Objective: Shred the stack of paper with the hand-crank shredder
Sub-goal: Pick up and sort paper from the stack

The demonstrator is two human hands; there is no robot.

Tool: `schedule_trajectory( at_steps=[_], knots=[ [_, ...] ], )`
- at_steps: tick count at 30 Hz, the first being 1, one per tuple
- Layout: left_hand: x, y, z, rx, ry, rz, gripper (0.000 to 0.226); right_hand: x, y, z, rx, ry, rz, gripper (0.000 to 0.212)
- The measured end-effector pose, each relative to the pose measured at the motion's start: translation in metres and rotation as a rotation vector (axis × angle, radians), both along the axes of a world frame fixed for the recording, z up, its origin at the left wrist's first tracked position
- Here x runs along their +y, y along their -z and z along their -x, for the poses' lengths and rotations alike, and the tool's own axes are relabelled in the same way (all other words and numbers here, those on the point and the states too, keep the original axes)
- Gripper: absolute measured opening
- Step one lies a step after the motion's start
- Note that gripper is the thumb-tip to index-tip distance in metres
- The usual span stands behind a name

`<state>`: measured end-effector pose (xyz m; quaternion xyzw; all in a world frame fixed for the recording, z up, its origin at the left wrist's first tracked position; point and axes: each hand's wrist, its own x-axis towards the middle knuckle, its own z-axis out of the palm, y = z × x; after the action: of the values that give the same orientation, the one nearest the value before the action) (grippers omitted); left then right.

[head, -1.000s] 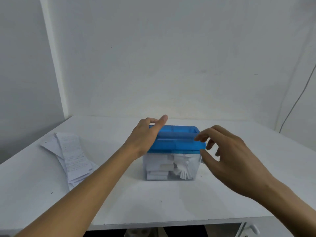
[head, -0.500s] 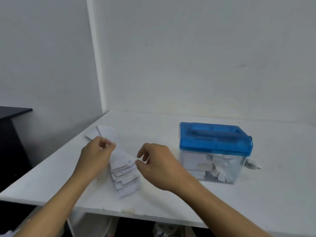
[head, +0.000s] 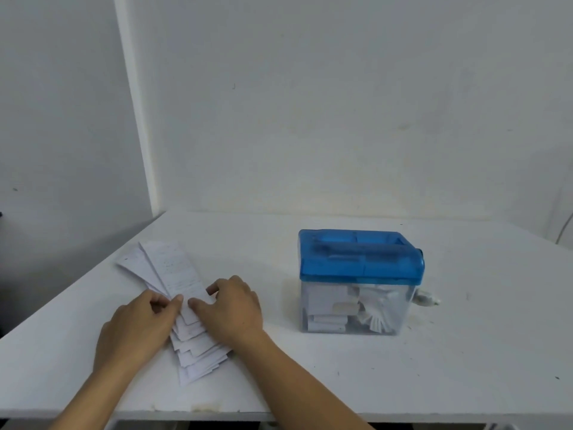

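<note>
Here, in the head view, a white tabletop (head: 465, 352) carries the task's things; the stack of paper (head: 173, 274) lies at its left part, a fan of long narrow slips running from the near edge away toward the wall (head: 310, 103). Faint lines of handwriting cross the top slips, too small and blurred to read.

The left hand (head: 136, 327) sits at the stack's left side, its grip narrow; thumb and forefinger pinch the edge of an upper slip. The right hand (head: 232, 308) lies on the stack from the right, fingers curled over the slips and thumb tip against the same edge, just beside the left thumb; its grip is narrow too, closed on the paper.

The shredder (head: 359, 280) stands well apart to the right: a translucent blue top on a clear bin, upright. Inside the bin lie white paper strips (head: 341, 308), some fanned out; a pale crank (head: 428, 299) juts from its right side, low down, untouched.

A thin cable (head: 564, 228) hangs at the far right.
</note>
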<state>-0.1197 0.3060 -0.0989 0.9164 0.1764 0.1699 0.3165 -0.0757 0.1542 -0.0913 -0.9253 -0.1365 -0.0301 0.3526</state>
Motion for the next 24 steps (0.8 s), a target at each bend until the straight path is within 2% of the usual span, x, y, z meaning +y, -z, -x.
schedule_trajectory(
  at_steps=[9,12,15,21,24],
  knots=[
    [-0.002,-0.001,0.002,0.004,-0.005,-0.029,0.027,-0.002,-0.004,0.004,0.02,0.049,-0.161,0.026],
    [-0.002,-0.001,0.003,-0.003,-0.007,-0.008,0.025,-0.004,-0.004,0.003,0.041,0.064,-0.28,0.024],
    [-0.005,-0.003,0.003,-0.034,0.004,0.077,0.023,-0.008,-0.004,0.0,0.065,0.06,-0.415,0.024],
    [-0.009,-0.013,0.008,-0.278,0.038,0.273,0.026,-0.01,-0.005,-0.004,0.074,0.064,-0.645,0.017],
    [-0.013,-0.024,0.006,-0.244,0.06,0.351,0.028,-0.007,-0.008,-0.004,0.102,0.043,-0.788,0.016]
  ],
)
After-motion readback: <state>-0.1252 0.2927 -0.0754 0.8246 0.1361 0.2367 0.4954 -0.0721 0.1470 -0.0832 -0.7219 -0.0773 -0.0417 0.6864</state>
